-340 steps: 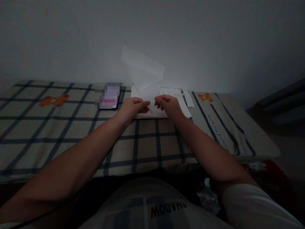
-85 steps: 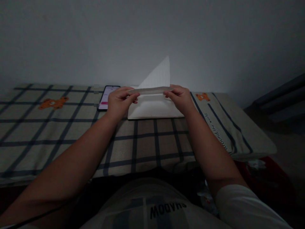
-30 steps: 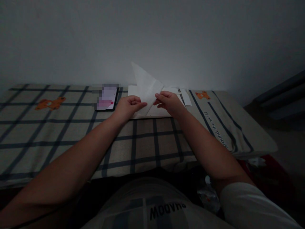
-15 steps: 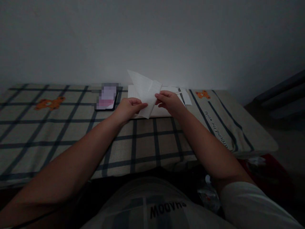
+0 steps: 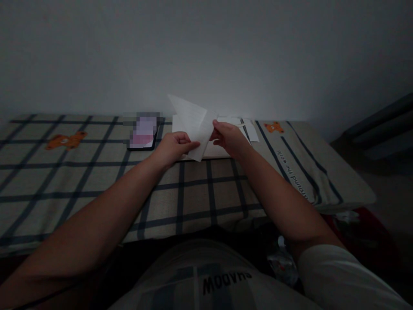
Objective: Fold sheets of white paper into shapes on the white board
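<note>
A folded sheet of white paper (image 5: 195,122) is held up between my two hands, its pointed corner rising to the upper left. My left hand (image 5: 174,148) pinches its lower left edge between thumb and fingers. On the right edge, my right hand (image 5: 229,137) grips the paper with thumb and fingertips. Beneath the hands lies a flat white pad or book (image 5: 221,150), partly hidden by the paper and the right hand. More white paper (image 5: 252,131) and a dark thin strip, perhaps a pen, show just right of it.
A phone (image 5: 143,131) with a blurred screen lies to the left. The table is covered by a checked cloth (image 5: 193,193) with bear prints, and a wall (image 5: 206,51) rises right behind it. Below the right edge are a clear plastic bag (image 5: 284,262) and something red (image 5: 371,237).
The paper's pointed corner has tilted slightly left and its fold looks a little more open. My right fingertips have shifted slightly up along the edge; the left hand is nearly unmoved.
</note>
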`<state>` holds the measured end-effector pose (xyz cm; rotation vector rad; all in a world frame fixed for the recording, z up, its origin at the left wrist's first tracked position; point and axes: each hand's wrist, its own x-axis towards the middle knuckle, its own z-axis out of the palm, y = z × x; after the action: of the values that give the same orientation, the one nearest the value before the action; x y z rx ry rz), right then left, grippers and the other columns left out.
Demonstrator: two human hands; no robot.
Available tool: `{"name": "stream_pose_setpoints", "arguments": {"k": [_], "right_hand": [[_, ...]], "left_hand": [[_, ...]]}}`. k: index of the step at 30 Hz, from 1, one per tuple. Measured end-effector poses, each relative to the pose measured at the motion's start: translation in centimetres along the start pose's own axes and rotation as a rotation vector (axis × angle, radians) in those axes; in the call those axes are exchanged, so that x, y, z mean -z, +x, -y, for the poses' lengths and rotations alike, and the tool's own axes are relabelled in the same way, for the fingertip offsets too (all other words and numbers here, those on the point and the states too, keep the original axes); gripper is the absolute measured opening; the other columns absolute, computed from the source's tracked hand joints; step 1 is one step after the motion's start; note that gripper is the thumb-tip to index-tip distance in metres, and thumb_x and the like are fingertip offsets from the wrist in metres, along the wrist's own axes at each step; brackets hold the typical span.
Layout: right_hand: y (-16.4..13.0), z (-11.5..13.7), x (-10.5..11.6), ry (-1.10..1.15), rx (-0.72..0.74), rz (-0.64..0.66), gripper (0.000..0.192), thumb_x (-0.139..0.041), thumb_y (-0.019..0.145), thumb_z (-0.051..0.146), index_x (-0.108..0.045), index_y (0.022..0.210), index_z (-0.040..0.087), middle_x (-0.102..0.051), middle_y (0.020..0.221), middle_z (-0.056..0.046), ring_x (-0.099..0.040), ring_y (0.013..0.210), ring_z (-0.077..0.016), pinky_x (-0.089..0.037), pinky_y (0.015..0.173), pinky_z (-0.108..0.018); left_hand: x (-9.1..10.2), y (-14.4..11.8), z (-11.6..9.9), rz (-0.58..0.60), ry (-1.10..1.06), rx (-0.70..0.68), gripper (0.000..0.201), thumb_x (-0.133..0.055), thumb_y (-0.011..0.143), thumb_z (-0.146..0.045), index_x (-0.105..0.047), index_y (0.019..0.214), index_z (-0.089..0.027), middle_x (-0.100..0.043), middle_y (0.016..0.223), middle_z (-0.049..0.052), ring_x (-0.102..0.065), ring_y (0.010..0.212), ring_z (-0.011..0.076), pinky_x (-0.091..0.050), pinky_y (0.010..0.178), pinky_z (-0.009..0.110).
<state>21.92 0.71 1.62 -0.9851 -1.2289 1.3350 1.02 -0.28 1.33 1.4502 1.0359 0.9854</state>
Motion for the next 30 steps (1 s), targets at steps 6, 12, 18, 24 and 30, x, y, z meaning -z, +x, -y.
{"name": "stream_pose_setpoints", "arguments": {"k": [6, 12, 18, 24, 30], "right_hand": [[0.22, -0.01, 0.16, 0.054, 0.045, -0.068, 0.034, -0.083, 0.076, 0.049, -0.066, 0.075, 0.020, -0.065, 0.070, 0.002, -0.061, 0.065, -0.0091, -0.044, 0.058, -0.022], [0.28, 0.07, 0.19, 0.021, 0.040, -0.109, 0.024, -0.080, 0.078, 0.041, -0.069, 0.077, 0.019, -0.067, 0.071, 0.001, -0.061, 0.065, -0.0091, -0.044, 0.058, -0.022], [0.05, 0.04, 0.02, -0.129, 0.111, -0.108, 0.027, -0.077, 0.080, 0.046, -0.070, 0.078, 0.020, -0.067, 0.069, 0.000, -0.062, 0.067, -0.0110, -0.047, 0.060, -0.024], [-0.23, 0.05, -0.26, -0.201, 0.137, -0.105, 0.028, -0.074, 0.083, 0.047, -0.068, 0.076, 0.021, -0.067, 0.070, 0.000, -0.063, 0.070, -0.0124, -0.049, 0.063, -0.026], [-0.36, -0.02, -0.48, -0.134, 0.126, -0.116, 0.026, -0.075, 0.081, 0.044, -0.067, 0.074, 0.021, -0.065, 0.069, 0.000, -0.060, 0.067, -0.0114, -0.047, 0.061, -0.025]], "left_hand": [[0.14, 0.06, 0.04, 0.019, 0.030, -0.008, 0.033, -0.085, 0.066, -0.035, -0.057, 0.064, -0.018, -0.061, 0.058, -0.002, -0.049, 0.050, 0.0080, -0.033, 0.050, 0.020], [0.06, -0.09, -0.27, -0.008, 0.037, 0.045, 0.031, -0.082, 0.071, -0.033, -0.057, 0.062, -0.018, -0.056, 0.054, -0.004, -0.046, 0.047, 0.0070, -0.030, 0.045, 0.019], [-0.19, -0.14, -0.37, -0.052, -0.019, 0.028, 0.026, -0.084, 0.072, -0.030, -0.062, 0.067, -0.017, -0.067, 0.063, 0.000, -0.060, 0.056, 0.0101, -0.047, 0.053, 0.020], [-0.22, -0.29, -0.56, -0.069, -0.005, 0.072, 0.027, -0.084, 0.074, -0.028, -0.062, 0.064, -0.016, -0.068, 0.061, 0.000, -0.062, 0.056, 0.0105, -0.053, 0.058, 0.021], [-0.34, -0.21, -0.61, -0.080, -0.023, 0.108, 0.028, -0.085, 0.072, -0.027, -0.061, 0.062, -0.017, -0.068, 0.061, 0.002, -0.062, 0.054, 0.0109, -0.052, 0.055, 0.021]]}}
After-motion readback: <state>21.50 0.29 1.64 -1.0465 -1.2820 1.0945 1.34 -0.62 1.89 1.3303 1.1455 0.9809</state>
